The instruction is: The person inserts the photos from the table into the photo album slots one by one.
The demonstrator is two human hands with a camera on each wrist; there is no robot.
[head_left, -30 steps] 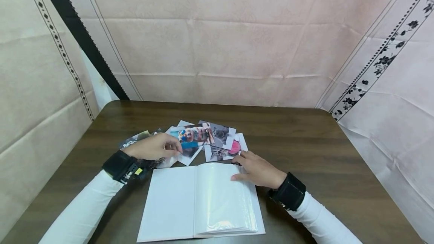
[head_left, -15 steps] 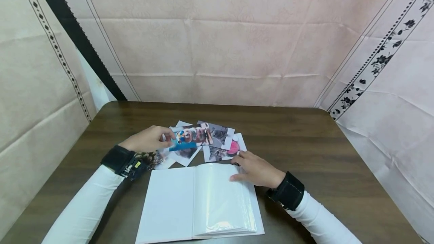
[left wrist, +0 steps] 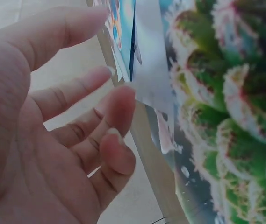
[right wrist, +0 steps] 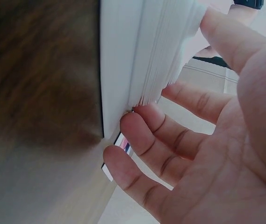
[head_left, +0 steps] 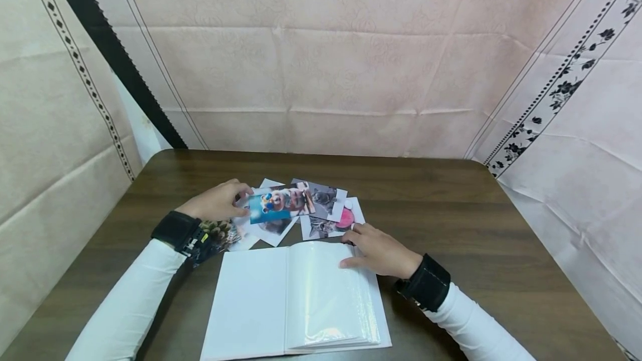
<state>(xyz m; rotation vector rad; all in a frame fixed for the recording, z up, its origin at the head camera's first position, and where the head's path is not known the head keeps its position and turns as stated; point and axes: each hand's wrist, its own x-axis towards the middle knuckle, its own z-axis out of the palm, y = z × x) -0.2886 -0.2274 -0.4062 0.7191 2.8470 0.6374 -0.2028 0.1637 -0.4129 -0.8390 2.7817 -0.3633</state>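
Left hand (head_left: 215,202) has moved slightly away from the top photo (head_left: 281,204), its fingers loosely bent, its grip released. Near them the white album (head_left: 251,299) lies open, clear pockets (head_left: 326,299) on its right side; the right hand (head_left: 383,252) holds its far edge with thumb and fingers. Blue and pink, the top photo overlaps other photos (head_left: 321,226) on the table (head_left: 426,199).
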